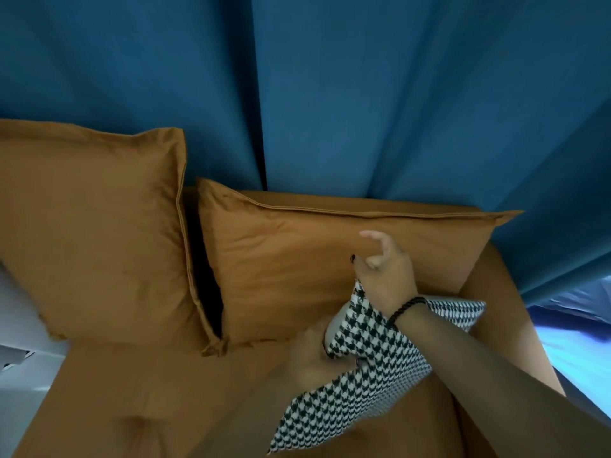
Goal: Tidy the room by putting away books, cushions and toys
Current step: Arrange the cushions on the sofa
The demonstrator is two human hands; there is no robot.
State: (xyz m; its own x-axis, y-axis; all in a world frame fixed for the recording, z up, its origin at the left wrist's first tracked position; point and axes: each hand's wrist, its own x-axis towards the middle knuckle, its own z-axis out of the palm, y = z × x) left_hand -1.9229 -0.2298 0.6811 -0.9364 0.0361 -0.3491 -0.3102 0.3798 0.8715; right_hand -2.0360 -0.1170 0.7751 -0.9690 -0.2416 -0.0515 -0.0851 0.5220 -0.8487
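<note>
Here, both my hands are on the houndstooth cushion (363, 375) over the sofa (132, 391). My left hand (314, 355), blurred, looks to grip the cushion's near-left edge, its fingers tucked under the fabric. My right hand (386, 276) pinches the cushion's top corner between thumb and lower fingers, while the upper fingers lift free and half-curled toward the cushion behind. A black cord bracelet (405, 309) sits on that wrist.

The cushion hangs tilted, its long axis running from lower left, near my body, up to the right, where its far corner lies against the sofa arm (496, 309). It lies directly under and between my hands, so neither has to reach; the right hand is the nearer to the backrest, where I judge it belongs.

Behind it, touching my right hand, leans a tan cushion (330, 259), upright against the back. To its left stands a second tan cushion (92, 226), with a dark gap between the two. A blue curtain (297, 94) hangs behind the sofa. The seat in front of the right tan cushion is the open spot; only that cushion's lower edge and the sofa arm crowd it.
</note>
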